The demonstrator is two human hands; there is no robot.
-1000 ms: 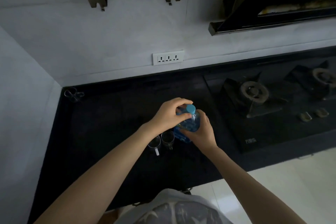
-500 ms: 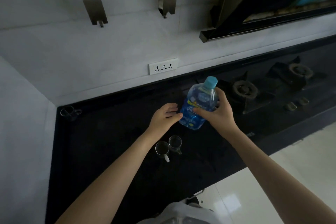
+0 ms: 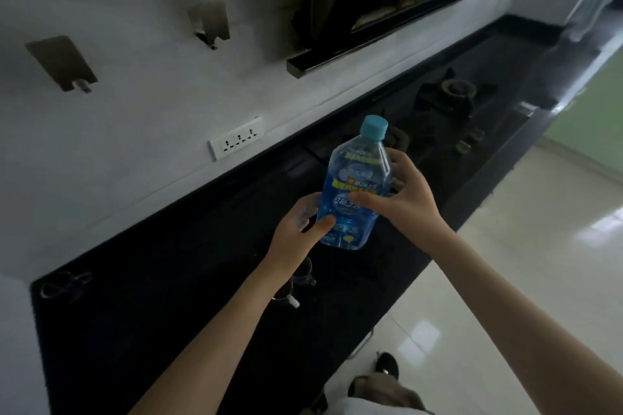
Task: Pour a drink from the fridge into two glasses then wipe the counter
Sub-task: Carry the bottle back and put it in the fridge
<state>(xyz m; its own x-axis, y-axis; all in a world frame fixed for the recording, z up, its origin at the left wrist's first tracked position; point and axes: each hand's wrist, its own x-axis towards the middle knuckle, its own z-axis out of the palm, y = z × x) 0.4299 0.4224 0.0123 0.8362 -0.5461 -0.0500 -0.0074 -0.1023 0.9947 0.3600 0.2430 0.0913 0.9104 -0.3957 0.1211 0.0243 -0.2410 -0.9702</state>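
Capped bottle (image 3: 354, 192) gets gripped by right hand (image 3: 404, 199) and left hand (image 3: 300, 232) above the counter (image 3: 168, 296), glasses (image 3: 300, 280) mostly hidden underneath.

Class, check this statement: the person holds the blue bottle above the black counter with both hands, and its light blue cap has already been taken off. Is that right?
Not quite. In the head view the light blue cap is still on the bottle. The rest stands: the right hand grips the bottle, the left hand holds its lower part, above the black counter.
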